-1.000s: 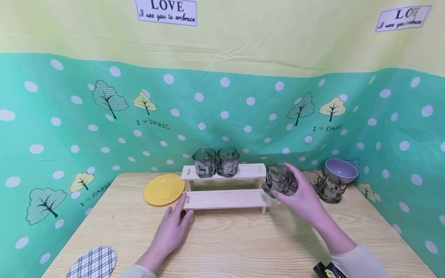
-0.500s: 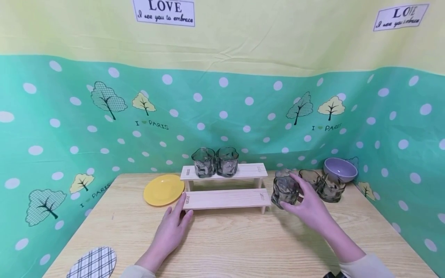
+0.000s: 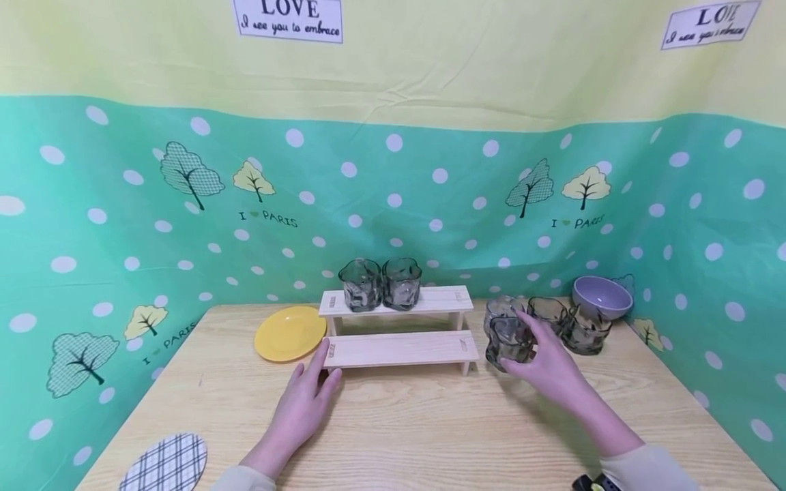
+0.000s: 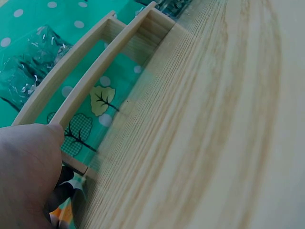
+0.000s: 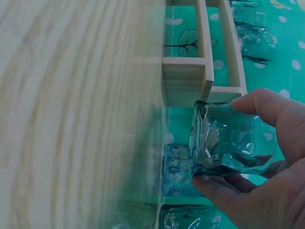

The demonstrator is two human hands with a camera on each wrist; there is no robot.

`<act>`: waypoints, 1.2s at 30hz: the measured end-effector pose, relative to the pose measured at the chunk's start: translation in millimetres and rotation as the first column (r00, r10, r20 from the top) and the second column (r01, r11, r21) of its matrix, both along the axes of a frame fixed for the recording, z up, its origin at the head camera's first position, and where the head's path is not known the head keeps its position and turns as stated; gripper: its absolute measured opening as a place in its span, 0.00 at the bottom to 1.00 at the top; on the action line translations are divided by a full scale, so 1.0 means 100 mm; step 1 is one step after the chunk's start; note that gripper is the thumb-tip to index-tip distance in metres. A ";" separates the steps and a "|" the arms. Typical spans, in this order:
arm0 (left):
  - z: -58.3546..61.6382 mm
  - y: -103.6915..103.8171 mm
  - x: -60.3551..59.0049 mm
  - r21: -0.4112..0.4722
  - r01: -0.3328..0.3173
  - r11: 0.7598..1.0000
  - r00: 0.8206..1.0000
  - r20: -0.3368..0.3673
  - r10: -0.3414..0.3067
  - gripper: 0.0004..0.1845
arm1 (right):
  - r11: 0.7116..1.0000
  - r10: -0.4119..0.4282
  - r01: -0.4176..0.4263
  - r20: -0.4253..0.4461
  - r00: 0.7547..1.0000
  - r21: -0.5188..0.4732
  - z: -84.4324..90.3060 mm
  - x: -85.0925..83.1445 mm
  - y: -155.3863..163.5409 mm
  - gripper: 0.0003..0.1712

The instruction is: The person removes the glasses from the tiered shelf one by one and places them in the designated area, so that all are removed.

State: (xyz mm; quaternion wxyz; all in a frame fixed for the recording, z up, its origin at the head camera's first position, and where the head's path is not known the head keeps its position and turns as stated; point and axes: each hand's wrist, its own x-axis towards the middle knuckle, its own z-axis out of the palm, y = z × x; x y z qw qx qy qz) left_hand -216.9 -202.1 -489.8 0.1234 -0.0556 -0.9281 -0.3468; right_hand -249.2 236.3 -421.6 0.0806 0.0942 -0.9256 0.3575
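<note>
My right hand [image 3: 533,353] grips a smoky glass tumbler [image 3: 508,343] just right of the wooden two-step rack [image 3: 399,350], low at the table; I cannot tell whether it touches the tabletop. In the right wrist view the fingers [image 5: 267,107] and thumb curl round this tumbler [image 5: 228,143] beside the rack's end [image 5: 190,76]. My left hand [image 3: 310,392] lies flat on the table with straight fingers touching the left end of the lower step. Two more tumblers [image 3: 361,285] [image 3: 402,284] stand side by side on the top step.
Three further tumblers [image 3: 548,314] stand in a group behind my right hand, beside a purple bowl [image 3: 602,298]. A yellow plate [image 3: 288,333] lies left of the rack. A plaid coaster [image 3: 164,464] sits at the front left. A green dotted cloth backs the table [image 3: 417,429].
My right hand has brought the tumbler down and slightly right, from beside the rack's upper step to table level. The left hand has stayed put.
</note>
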 end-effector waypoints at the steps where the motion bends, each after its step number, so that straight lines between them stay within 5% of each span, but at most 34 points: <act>1: 0.00 0.00 0.00 0.000 0.001 1.000 1.000 0.000 -0.001 0.37 | 1.000 -0.005 0.005 0.002 1.000 0.004 -0.01 -0.01 0.01 0.63; 36: 0.02 0.01 0.02 0.000 -0.011 1.000 0.999 0.031 0.011 0.37 | 0.999 0.039 -0.039 0.009 0.999 0.011 -0.19 -0.10 0.09 0.57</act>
